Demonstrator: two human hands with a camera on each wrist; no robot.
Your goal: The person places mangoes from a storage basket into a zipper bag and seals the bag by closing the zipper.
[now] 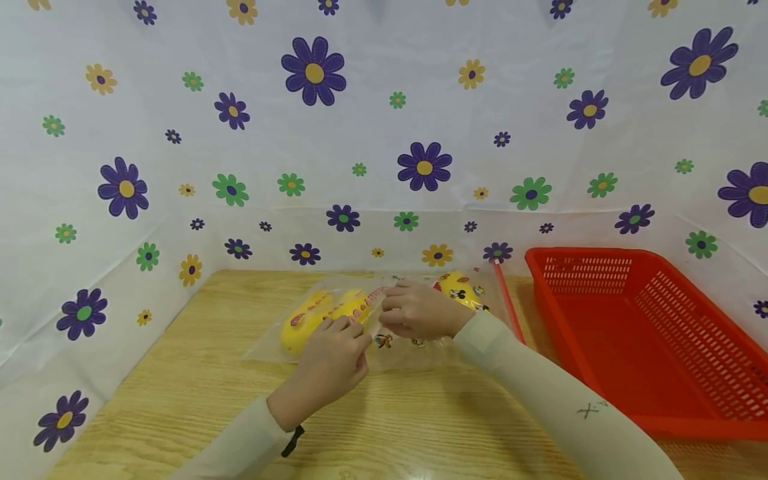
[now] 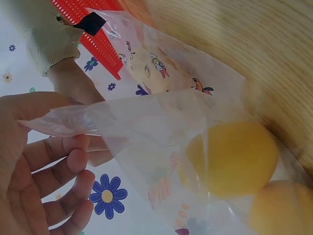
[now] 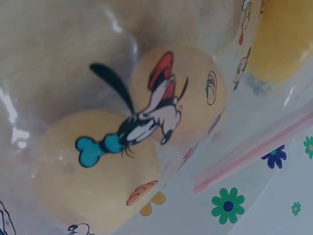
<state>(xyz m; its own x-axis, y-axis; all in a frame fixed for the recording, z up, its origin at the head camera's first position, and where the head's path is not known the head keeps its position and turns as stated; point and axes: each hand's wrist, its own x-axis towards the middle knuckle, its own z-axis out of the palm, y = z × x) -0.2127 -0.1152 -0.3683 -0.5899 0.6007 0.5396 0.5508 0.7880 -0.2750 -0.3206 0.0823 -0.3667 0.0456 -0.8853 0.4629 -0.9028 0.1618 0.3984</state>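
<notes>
A clear printed plastic bag point(image 1: 420, 357) lies across the back of the wooden table, with rounded yellow things point(image 1: 298, 331) showing through it at both ends. In the left wrist view its raised edge is pinched between the thumb and fingers of my left hand point(image 2: 54, 181), beside more yellow rounds point(image 2: 232, 159). My right hand point(image 1: 420, 310) grips the plastic just to the right, with its fingers bent. Cartoon figures cover the plastic in the right wrist view, with pale yellow rounds point(image 3: 93, 171) under it. A pink-red strip point(image 1: 509, 300) runs along the bag's right end.
A red plastic basket point(image 1: 549, 320) with perforated sides stands on the table at the right, close to the bag's strip end. White cloth point(image 1: 372, 133) with printed flowers rises behind the table and along both sides. Bare wood point(image 1: 198, 380) shows front left.
</notes>
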